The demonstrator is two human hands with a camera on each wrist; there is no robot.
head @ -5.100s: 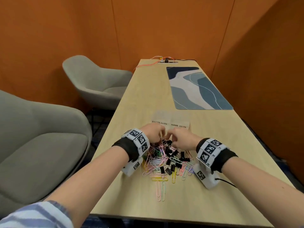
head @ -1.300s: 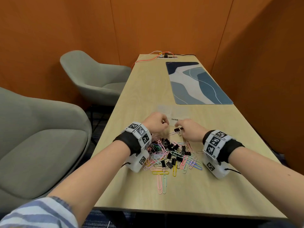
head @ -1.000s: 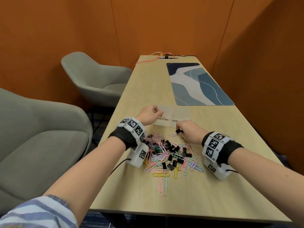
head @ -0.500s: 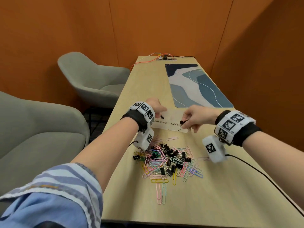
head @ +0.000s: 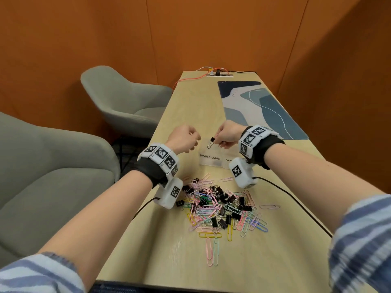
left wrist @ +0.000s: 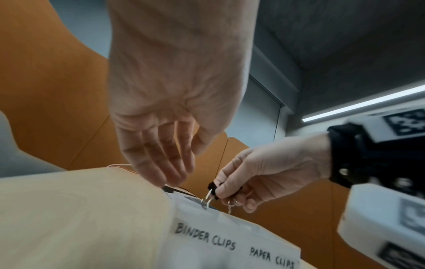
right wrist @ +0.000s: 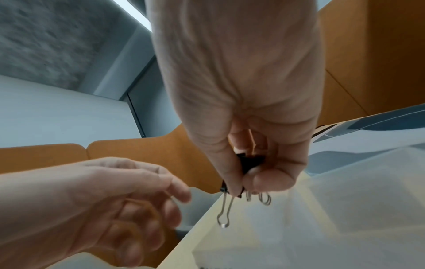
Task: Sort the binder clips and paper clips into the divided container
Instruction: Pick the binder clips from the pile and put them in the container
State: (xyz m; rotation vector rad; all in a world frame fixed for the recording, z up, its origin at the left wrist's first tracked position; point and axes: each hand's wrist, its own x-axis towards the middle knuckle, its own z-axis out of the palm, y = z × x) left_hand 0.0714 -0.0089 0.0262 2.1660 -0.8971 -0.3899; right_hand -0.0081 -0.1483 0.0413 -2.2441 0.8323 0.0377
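The right hand [head: 229, 133] hides part of the divided container [head: 211, 160], cutting its second label short.

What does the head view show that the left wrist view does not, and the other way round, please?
Only the head view shows the mixed pile of clips on the table. Only the left wrist view shows the full PAPER CLIPS label and the left hand with relaxed fingers, holding nothing. Both show the right hand pinching a black binder clip above the divided container.
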